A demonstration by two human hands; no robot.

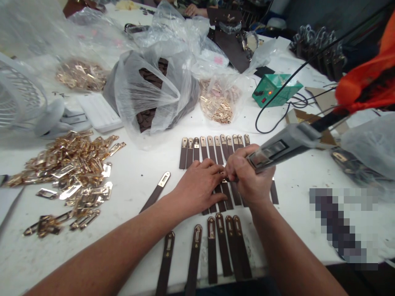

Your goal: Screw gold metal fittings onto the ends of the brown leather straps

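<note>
My right hand is wrapped round a grey electric screwdriver, its bit end pointing down among brown leather straps with gold metal plates. Against those straps rests my left hand, fingertips at the screwdriver's lower end and thumb lower down, gripping a leather strap between them. The exact contact of the bit is hidden by my hands. Behind them lies a row of plated straps. Closer to me is another group of straps, and a single strap lies left of my left hand.
A loose pile of gold metal plates spreads at left. Behind stand a plastic bag of brown straps, a bag of gold parts, a green power box with a black cable, and a white fan. Another person's hand shows far back.
</note>
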